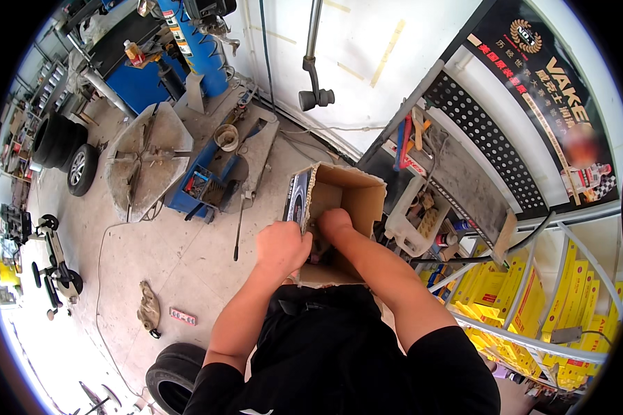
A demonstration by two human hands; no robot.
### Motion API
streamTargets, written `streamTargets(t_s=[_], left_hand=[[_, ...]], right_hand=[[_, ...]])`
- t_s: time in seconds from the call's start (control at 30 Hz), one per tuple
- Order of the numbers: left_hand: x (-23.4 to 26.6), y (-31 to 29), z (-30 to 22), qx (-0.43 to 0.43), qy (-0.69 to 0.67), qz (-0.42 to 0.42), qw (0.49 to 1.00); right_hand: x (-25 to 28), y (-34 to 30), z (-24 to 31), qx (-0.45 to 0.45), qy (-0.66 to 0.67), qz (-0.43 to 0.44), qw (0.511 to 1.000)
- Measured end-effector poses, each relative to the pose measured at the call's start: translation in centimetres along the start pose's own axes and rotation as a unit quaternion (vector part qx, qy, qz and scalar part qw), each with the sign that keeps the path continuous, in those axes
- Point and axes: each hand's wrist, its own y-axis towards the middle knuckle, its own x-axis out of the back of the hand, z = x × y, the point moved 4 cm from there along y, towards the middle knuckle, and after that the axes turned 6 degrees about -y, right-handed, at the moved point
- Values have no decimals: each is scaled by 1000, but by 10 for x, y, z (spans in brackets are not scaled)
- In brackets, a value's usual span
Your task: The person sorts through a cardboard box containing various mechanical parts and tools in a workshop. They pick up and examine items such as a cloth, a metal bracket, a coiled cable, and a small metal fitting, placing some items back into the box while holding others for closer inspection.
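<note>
An open cardboard box point(364, 196) is in front of my body, brown inside with a dark printed left side. My left hand point(284, 245) is closed round the box's left edge, thumb toward the opening. Down inside the box is my right hand point(334, 223), its fingers turned away and hidden, so what they hold, if anything, does not show. Some small dark things lie low in the box, partly covered by my right arm and too shaded to name.
A tool cart point(457, 183) stands close on the right, beside a rack of yellow boxes point(495, 283). Ahead to the left is a tyre changer point(149, 155). Tyres point(176, 379) lie at lower left; a rag point(148, 308) is on the floor, and a scooter point(59, 263) stands farther left.
</note>
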Motion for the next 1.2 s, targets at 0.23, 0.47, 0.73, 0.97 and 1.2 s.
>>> streamTargets(t_s=[0.23,0.47,0.73,0.97,1.2], left_hand=[[-5,-1,-8,-13,20,12,1000],[-5,3,-10,-21,13,-11,1000],[-3,6,6,-2,-12,-66,998],[-3,7,14,-7,-12,-83,996],[4,4,5,-6,-4,-72,997]], right_hand=[[-7,0,-19,-13,5,8,1000],[13,-7,-34,6,7,-35,999],[75,-43,-66,148,878,97,445],[57,-32,-58,120,716,51,685],[25,-35,2,135,-21,-72,988]])
